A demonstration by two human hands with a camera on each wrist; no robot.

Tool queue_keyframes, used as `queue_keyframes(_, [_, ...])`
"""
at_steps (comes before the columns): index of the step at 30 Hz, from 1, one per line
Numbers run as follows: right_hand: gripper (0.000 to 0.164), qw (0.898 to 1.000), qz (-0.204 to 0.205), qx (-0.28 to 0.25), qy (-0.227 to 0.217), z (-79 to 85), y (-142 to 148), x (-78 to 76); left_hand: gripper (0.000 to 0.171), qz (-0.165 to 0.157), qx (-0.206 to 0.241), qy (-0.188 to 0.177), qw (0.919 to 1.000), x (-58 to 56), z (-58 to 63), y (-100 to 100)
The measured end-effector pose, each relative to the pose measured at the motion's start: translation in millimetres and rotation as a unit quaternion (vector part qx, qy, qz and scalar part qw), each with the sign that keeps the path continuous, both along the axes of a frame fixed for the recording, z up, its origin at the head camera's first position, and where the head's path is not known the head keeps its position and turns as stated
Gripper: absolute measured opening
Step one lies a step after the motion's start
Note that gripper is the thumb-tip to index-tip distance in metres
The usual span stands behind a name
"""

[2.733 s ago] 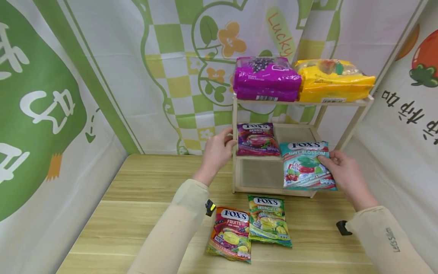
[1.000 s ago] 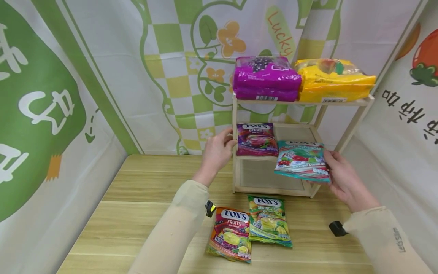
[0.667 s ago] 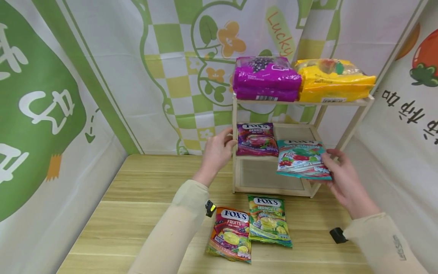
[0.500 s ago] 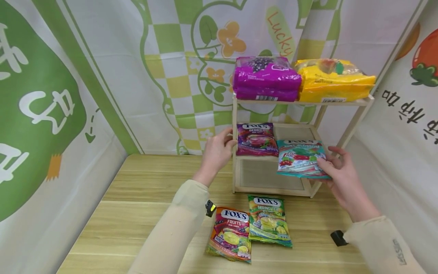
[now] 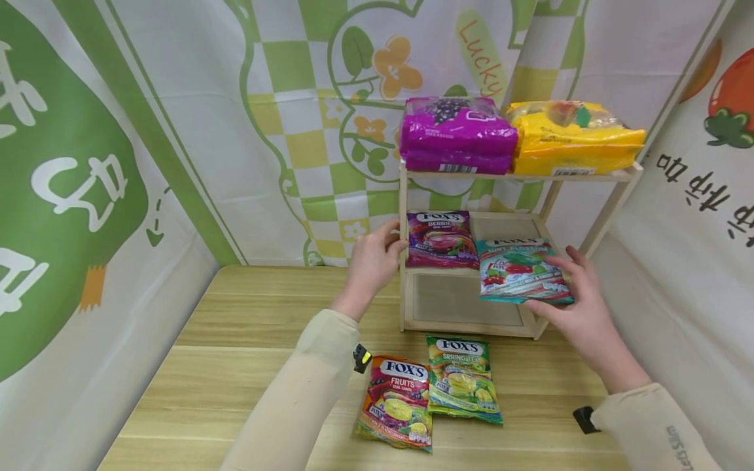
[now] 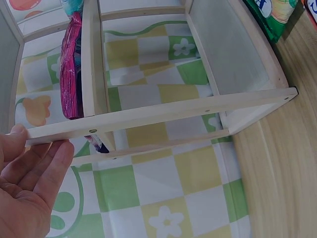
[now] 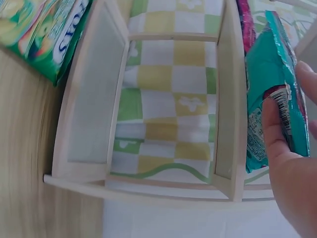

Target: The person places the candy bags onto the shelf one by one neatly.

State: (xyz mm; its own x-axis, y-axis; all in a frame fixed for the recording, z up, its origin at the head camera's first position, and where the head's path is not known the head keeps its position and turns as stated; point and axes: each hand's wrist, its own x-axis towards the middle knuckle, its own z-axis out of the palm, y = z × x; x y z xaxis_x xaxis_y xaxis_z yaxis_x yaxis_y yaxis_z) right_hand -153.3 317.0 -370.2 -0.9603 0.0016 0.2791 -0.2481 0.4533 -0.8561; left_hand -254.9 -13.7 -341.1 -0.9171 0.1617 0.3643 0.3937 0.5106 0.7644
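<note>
In the head view, my left hand (image 5: 374, 265) grips the left upright of a wooden shelf rack (image 5: 403, 196); the left wrist view has its thumb and fingers around that frame (image 6: 163, 112). At the right end of the middle shelf, my right hand (image 5: 583, 320) holds a teal Fox's Mint Blossom candy bag (image 5: 518, 269) by its right side. Seen from the right wrist, the thumb lies along the bag's barcode side (image 7: 262, 74), with fingers on the opposite face. A purple Fox's Berries candy bag (image 5: 440, 241) lies left of it on the same shelf.
On top of the rack sit a magenta bag (image 5: 459, 140) and a yellow bag (image 5: 577, 140). An orange-red Fox's Fruits bag (image 5: 396, 402) and a green Spring Tea bag (image 5: 463, 379) lie on the wooden table (image 5: 247, 366) before it. Printed fabric surrounds the table.
The Mint Blossom bag has tilted back flatter and moved slightly left and up onto the middle shelf. My right hand has shifted its hold, thumb now at the bag's lower edge. The left hand stays.
</note>
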Motion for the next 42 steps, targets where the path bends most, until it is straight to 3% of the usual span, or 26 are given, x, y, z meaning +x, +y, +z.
queue_keyframes(4, [0.065,0.994,-0.02,0.087,0.059,-1.1,-3.7,-0.3,0.045,0.0,0.002,-0.003,1.0,-0.4,0.0,0.3])
queue_keyframes(8, [0.056,0.98,-0.049,0.156,0.115,-3.7,-6.8,-3.6,0.044,0.0,0.006,-0.006,1.0,-0.5,0.4,0.6])
queue_keyframes(13, [0.057,0.951,-0.071,0.214,0.21,-10.3,-8.6,-8.7,0.044,0.002,0.003,-0.005,1.0,-0.4,0.5,0.6])
queue_keyframes(16, [0.046,0.933,-0.076,0.231,0.264,-13.8,-9.1,-11.0,0.044,0.002,0.004,-0.005,1.0,-0.4,0.4,0.5])
queue_keyframes(19, [0.061,0.914,-0.081,0.252,0.308,-15.4,-10.3,-13.1,0.045,0.001,0.006,-0.005,1.0,-0.5,0.5,0.6])
queue_keyframes(21, [0.069,0.899,-0.082,0.27,0.334,-15.2,-11.7,-14.5,0.045,0.0,0.006,-0.004,1.0,-0.5,0.6,0.7])
queue_keyframes(27, [0.06,0.867,-0.068,0.328,0.37,-10.8,-16.3,-15.8,0.045,0.0,0.007,-0.007,0.9999,-0.1,0.3,0.4])
queue_keyframes(29, [0.054,0.862,-0.057,0.337,0.375,-9.7,-18.1,-16.4,0.045,0.0,0.008,-0.007,0.9999,0.1,0.2,0.4])
queue_keyframes(33, [0.027,0.855,-0.035,0.352,0.38,-8.7,-21.5,-17.9,0.045,0.0,0.008,-0.004,1.0,0.2,-0.1,0.0])
queue_keyframes(37, [0.037,0.852,-0.027,0.359,0.38,-9.3,-23.6,-19.8,0.044,0.0,0.007,0.0,1.0,0.1,-0.4,-0.1])
queue_keyframes(42, [0.038,0.857,-0.03,0.369,0.359,-9.8,-23.8,-19.7,0.043,-0.002,0.01,-0.002,0.9999,-0.2,-0.8,0.0])
